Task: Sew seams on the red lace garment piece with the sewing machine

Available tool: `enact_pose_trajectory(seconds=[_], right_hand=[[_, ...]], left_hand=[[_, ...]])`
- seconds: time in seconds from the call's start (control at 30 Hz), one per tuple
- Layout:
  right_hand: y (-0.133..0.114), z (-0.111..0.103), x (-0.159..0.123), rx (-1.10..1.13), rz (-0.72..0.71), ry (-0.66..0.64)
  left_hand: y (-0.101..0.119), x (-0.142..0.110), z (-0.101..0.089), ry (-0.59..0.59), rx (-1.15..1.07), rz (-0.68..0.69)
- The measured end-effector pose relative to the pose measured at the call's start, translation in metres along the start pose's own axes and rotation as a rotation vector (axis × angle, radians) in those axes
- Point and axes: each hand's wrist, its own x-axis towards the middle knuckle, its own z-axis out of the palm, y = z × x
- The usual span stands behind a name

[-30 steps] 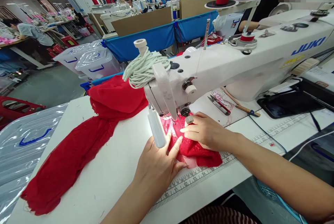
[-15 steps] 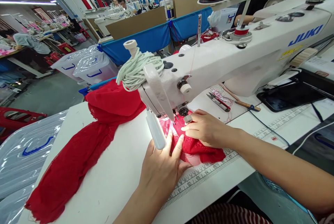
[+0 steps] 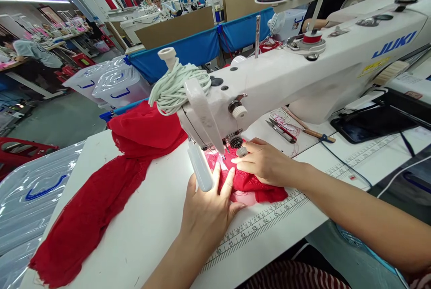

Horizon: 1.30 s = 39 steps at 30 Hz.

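Observation:
Red lace fabric (image 3: 245, 182) lies bunched under the needle area of a white sewing machine (image 3: 269, 78), lit by its lamp. My left hand (image 3: 205, 206) lies flat on the fabric's near left part, fingers spread and thumb out to the right. Over the right part, my right hand (image 3: 266, 163) has its fingers bent together on the bunched cloth, close to the presser foot; its palm side is hidden. A grey-white lever-like piece (image 3: 201, 168) hangs from the machine head beside my left fingers. Where needle and cloth meet is partly hidden.
A long red cloth piece (image 3: 81, 217) stretches across the table's left side. Thread snips (image 3: 281, 131), a wooden-handled tool (image 3: 318, 134) and a black phone-like device (image 3: 373, 123) lie to the right. A printed ruler (image 3: 259, 230) runs along the front. Clear plastic boxes (image 3: 117, 87) stand beyond.
The fabric under the needle has shifted slightly away from me, and both hands have moved a little forward with it. The view has also drifted slightly.

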Motion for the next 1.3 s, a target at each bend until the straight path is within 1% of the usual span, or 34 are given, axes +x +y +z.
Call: enact_pose_trajectory(seconds=[0.13,0.23,0.33,0.53,0.8,0.93,1.1,1.3], right_hand=[[-0.002,-0.0021,0.0014,-0.036,0.009,-0.005],[-0.0019,-0.0018,0.0009,-0.054,-0.026,-0.004],[-0.0015,-0.0006,-0.0003,-0.023,-0.069,-0.012],[-0.0025,0.001,-0.0023,-0.005,-0.06,0.024],[-0.0015,0.0021,-0.0023,-0.032,-0.038,-0.008],[-0.0017,0.0005,-0.0012,-0.037,-0.027,-0.004],[-0.0018,-0.0008,-0.0007,-0.049,-0.035,0.006],[-0.0005,0.0011,-0.0011,-0.058,-0.026,-0.001]], left_hand=[[-0.004,0.0001,0.0012,0.096,-0.041,0.034],[-0.0066,0.0006,0.0018,0.124,-0.05,0.092],[-0.0068,0.001,0.0019,0.107,-0.063,0.125],[-0.0044,0.0,0.0001,0.045,-0.072,0.09],[-0.0005,-0.0013,-0.003,0.038,0.032,0.085],[0.0003,-0.0011,-0.0025,0.035,0.037,0.08],[0.0004,-0.0006,-0.0025,0.07,0.082,0.11],[-0.0006,-0.0011,-0.0006,0.061,0.076,0.081]])
